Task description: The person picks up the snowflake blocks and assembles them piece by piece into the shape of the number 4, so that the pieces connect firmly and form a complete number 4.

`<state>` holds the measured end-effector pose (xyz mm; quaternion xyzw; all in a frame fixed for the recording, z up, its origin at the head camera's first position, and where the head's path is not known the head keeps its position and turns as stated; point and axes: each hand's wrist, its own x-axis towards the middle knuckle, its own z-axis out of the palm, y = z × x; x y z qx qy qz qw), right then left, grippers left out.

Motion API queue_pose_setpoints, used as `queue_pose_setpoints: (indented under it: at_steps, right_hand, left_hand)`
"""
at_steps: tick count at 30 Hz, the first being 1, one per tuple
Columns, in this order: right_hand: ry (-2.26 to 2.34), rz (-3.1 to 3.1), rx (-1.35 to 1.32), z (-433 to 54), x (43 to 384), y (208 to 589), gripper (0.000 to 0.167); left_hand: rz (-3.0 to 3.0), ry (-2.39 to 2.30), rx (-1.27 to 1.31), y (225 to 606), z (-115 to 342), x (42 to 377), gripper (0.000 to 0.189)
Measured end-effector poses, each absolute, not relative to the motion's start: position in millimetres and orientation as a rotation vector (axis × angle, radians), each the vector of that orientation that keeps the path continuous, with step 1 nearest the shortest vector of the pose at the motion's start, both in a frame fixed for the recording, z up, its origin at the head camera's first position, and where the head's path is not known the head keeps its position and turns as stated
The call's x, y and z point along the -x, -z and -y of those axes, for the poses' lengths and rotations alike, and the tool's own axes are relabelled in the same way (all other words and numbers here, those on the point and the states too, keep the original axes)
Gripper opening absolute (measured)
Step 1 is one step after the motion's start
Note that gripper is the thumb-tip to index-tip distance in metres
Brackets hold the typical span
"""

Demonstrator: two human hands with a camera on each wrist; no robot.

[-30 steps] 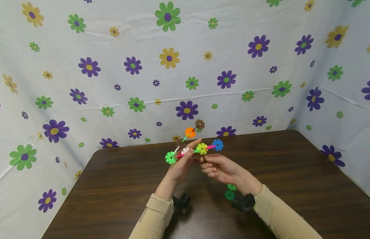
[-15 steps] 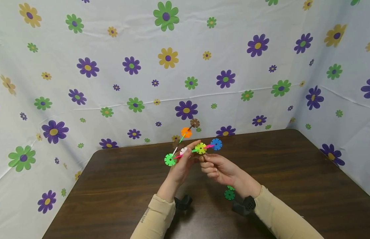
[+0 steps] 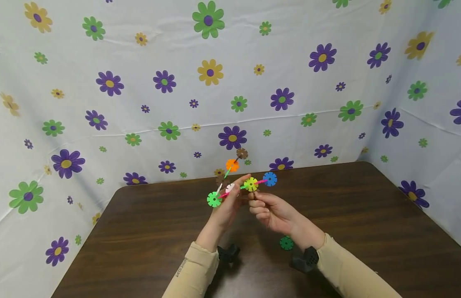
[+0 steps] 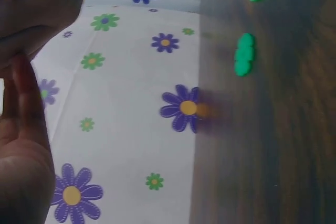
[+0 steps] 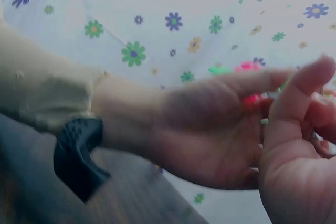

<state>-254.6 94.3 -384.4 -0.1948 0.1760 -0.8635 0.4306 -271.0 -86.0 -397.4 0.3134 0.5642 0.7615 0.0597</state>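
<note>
A branching chain of notched interlocking plastic discs hangs in the air between both hands in the head view. My left hand [image 3: 224,211] grips it near a white disc [image 3: 230,189], with a light green disc [image 3: 214,199] left of the thumb. An orange disc [image 3: 232,165] and a brown disc [image 3: 242,153] rise above. Right of the left thumb are a yellow disc [image 3: 250,184] and a blue disc [image 3: 270,179]. Just under the yellow disc, my right hand [image 3: 273,213] pinches a small brown disc, mostly hidden by the fingers.
A dark green disc [image 3: 286,243] lies on the brown wooden table [image 3: 159,240] below the right wrist. In the left wrist view, green discs [image 4: 244,54] lie on the tabletop. A flower-patterned cloth [image 3: 141,82] hangs behind and beside the table.
The chain's upper end has shifted slightly left. A lighter green disc on the table, earlier visible beside the dark green one, is now out of sight by the right wrist. Both hands keep their hold.
</note>
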Motion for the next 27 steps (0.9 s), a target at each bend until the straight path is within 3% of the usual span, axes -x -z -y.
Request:
queue_pose_setpoints:
  at_steps: [7,17,23,27]
  right_hand:
    - [2.132,-0.547,0.573,-98,258,383,0.039]
    - [2.068,-1.006,0.615,-134,260,405,0.043]
    - [1.902,-1.685,0.531,-178,265,423,0.027]
    - [1.664,-2.071,0.453,-197,266,433,0.032]
  left_hand:
    - [-1.725,-2.282,-1.004,388,91,268,0.075]
    - [-1.708,-2.320,-1.030,385,92,267,0.067]
    - [-1.726,-2.289,-1.020,384,94,268,0.075]
    - [-1.740,-2.261,-1.023,383,96,268,0.076]
